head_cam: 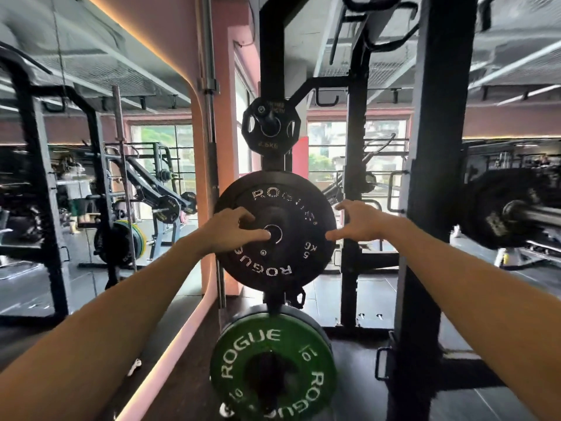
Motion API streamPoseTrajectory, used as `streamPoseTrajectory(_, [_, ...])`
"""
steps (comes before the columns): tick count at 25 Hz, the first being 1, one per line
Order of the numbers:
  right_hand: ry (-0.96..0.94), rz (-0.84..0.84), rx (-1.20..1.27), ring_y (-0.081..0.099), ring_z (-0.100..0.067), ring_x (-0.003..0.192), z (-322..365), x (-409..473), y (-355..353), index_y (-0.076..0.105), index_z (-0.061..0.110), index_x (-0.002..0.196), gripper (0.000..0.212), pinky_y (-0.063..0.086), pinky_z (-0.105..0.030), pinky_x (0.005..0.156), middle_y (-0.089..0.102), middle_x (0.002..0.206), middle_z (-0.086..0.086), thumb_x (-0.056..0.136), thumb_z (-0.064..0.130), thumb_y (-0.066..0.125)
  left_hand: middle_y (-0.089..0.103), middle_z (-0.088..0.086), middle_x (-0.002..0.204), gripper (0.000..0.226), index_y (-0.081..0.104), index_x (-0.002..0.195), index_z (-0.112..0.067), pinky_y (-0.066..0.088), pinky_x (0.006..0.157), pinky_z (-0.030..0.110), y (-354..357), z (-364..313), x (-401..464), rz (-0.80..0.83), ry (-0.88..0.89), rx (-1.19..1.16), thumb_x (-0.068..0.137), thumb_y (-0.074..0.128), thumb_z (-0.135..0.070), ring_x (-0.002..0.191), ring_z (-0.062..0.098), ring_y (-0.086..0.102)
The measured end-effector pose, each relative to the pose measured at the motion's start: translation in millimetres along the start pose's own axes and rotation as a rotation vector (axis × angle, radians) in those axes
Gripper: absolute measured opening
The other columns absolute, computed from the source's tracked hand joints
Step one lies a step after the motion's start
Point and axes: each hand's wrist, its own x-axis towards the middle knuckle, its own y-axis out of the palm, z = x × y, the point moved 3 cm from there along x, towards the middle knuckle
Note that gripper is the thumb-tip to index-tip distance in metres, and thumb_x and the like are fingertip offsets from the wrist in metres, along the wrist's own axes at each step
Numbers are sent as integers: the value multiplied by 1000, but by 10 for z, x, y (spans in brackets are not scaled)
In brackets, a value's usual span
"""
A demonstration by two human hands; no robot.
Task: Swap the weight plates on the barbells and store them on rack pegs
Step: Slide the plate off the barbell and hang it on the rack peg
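Observation:
A black 5 kg Rogue plate [291, 253] hangs on a peg of the black rack post [271, 56] at the centre. My left hand [233, 230] rests on the plate's left face, thumb reaching to the centre hole. My right hand [359, 221] is at the plate's right rim with fingers spread and the thumb tip on the face. A small black 2.5 kg plate [271, 126] sits on the peg above. Below hangs a green 10 kg plate [273, 369]. At the right, a barbell [534, 214] carries a black plate [491, 220].
A thick black rack upright [431, 177] stands between me and the loaded barbell. A bare barbell [209, 117] stands upright against the pink wall. The mirror [91, 192] at the left reflects racks, machines and a person. Dark rubber floor lies below.

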Motion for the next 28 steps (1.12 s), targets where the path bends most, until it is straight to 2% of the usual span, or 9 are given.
streamPoseTrajectory(3, [19, 29, -18, 45, -25, 127, -31, -616, -85, 33, 14, 145, 89, 38, -34, 102, 42, 145, -7, 75, 48, 76, 59, 2, 127, 64, 57, 126, -20, 44, 93, 33, 61, -271, -447, 16, 27, -4, 77, 70, -58, 108, 18, 55])
streamPoseTrajectory(6, [53, 53, -65, 42, -27, 132, -209, -1261, -193, 30, 14, 147, 94, 38, -39, 108, 37, 149, -8, 74, 52, 75, 58, -2, 123, 71, 57, 126, -21, 45, 94, 35, 122, -604, -887, 38, 57, -3, 73, 69, -65, 109, 19, 55])
streamPoseTrajectory(10, [138, 37, -67, 37, -27, 136, -561, -2035, -581, 27, 17, 148, 94, 34, -37, 110, 29, 153, -7, 75, 50, 75, 55, 4, 134, 72, 55, 129, -20, 42, 102, 38, 232, -1154, -1237, 81, 64, -35, 74, 70, -63, 119, 23, 53])
streamPoseTrajectory(12, [202, 17, -71, 37, -27, 137, -826, -2380, -870, 26, 18, 149, 95, 34, -38, 111, 29, 153, -7, 74, 52, 75, 55, 4, 134, 69, 57, 127, -20, 40, 100, 36, 298, -1542, -1326, 96, 108, -33, 74, 69, -64, 119, 22, 52])
streamPoseTrajectory(16, [309, -37, -135, 31, -27, 141, -1452, -3004, -1395, 25, 19, 149, 98, 30, -41, 115, 26, 155, -7, 72, 56, 74, 57, 4, 131, 69, 53, 129, -21, 41, 95, 35, 526, -2379, -1380, 146, 203, -24, 77, 64, -65, 110, 19, 53])
streamPoseTrajectory(22, [463, -68, -250, 37, -30, 135, -2766, -3759, -2067, 29, 16, 146, 99, 33, -42, 113, 33, 151, -12, 71, 63, 71, 49, 6, 142, 78, 49, 137, -21, 37, 102, 37, 1335, -3716, -1231, 222, 283, -97, 76, 65, -67, 126, 24, 48])
streamPoseTrajectory(26, [503, -45, -269, 26, -31, 143, -3694, -4003, -2446, 18, 17, 151, 108, 28, -44, 116, 20, 158, -11, 70, 63, 72, 52, 2, 138, 76, 51, 134, -23, 39, 95, 33, 1953, -4502, -1061, 218, 282, -158, 74, 67, -66, 118, 19, 50])
streamPoseTrajectory(28, [488, -44, -261, 26, -31, 143, -4088, -4017, -2612, 17, 17, 152, 108, 27, -42, 116, 20, 158, -11, 71, 61, 73, 54, 0, 135, 72, 52, 133, -23, 37, 91, 30, 2173, -4814, -933, 194, 261, -185, 75, 69, -62, 114, 16, 50])
